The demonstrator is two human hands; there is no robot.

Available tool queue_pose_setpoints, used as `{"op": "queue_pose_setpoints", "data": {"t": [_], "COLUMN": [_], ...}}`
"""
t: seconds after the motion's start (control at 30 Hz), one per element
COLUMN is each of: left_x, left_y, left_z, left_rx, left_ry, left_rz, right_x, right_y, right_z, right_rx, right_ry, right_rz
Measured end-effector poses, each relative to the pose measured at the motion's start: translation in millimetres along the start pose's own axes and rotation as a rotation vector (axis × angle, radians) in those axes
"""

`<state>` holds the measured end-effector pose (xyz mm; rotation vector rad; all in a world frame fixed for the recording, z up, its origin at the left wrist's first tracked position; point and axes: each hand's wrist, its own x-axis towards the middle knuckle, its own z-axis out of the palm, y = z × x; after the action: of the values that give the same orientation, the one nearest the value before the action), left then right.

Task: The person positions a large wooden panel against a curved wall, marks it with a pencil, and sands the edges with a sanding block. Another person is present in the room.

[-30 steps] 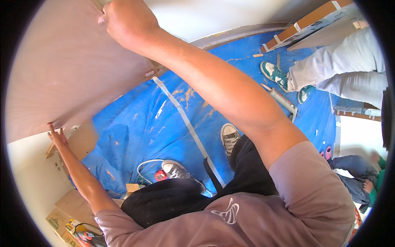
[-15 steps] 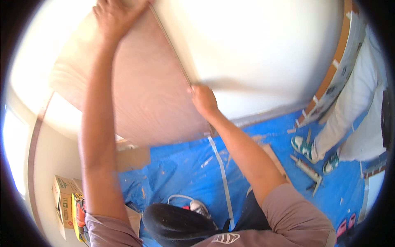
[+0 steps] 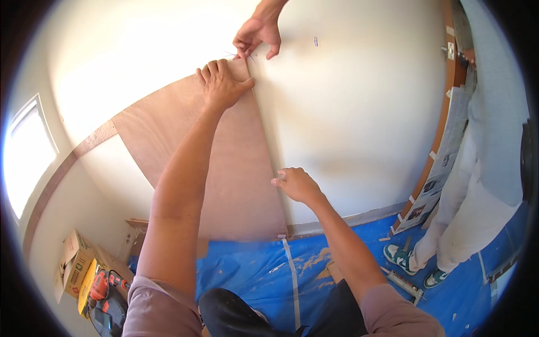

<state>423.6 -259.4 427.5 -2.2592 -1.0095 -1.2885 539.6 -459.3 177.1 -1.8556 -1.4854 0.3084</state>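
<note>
A tan plywood panel [image 3: 236,174] stands against the white wall. My left hand [image 3: 220,87] lies spread on its upper right corner, fingers by the top edge and thumb across the right edge. Lower along that edge is my right hand [image 3: 298,184], fingers curled and thumb tip at the panel's side. Whether anything small sits inside those fingers is hidden. Another person's hand [image 3: 259,35] reaches from above to the panel's top corner, where thin dark strands stick out.
A blue sheet [image 3: 247,269] covers the floor, with a caulking gun [image 3: 405,285] at right. A person in light trousers [image 3: 460,196] stands beside the paper-covered door [image 3: 438,180]. Cardboard boxes [image 3: 76,258] and a red power drill [image 3: 104,286] are at lower left. A wooden strip [image 3: 98,137] runs along the wall.
My view has shifted upward, bringing the panel's top and the other person's hand into sight. My left hand now rests at the corner; my right hand stays by the right edge.
</note>
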Motion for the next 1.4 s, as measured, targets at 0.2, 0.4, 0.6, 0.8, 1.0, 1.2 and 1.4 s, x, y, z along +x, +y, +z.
{"op": "queue_pose_setpoints", "data": {"t": [0.2, 0.4, 0.6, 0.8, 1.0, 1.2, 1.4], "left_x": [-4, -4, -1, -6, -3, -2, 1], "left_y": [1, -4, 0, 3, 1, -1, 3], "left_z": [-6, -17, -21, -13, -9, -7, -9], "left_rx": [-0.052, -0.116, -0.058, -0.070, -0.051, -0.039, 0.059], "left_ry": [-0.016, -0.097, -0.153, -0.122, -0.140, -0.102, -0.170], "left_rz": [-0.017, -0.004, -0.064, -0.084, -0.091, -0.037, -0.099], "right_x": [-124, -185, -188, -198, -202, -204, -204], "right_y": [-25, 16, 21, 8, 5, 0, -1], "right_z": [-9, 41, 40, 45, 35, 25, 21], "right_rx": [0.248, -0.229, -0.179, -0.202, -0.163, -0.164, -0.218], "right_ry": [-0.111, -0.597, -0.573, -0.663, -0.645, -0.665, -0.696], "right_rz": [-0.024, 0.115, 0.062, 0.043, 0.077, 0.098, 0.106]}}
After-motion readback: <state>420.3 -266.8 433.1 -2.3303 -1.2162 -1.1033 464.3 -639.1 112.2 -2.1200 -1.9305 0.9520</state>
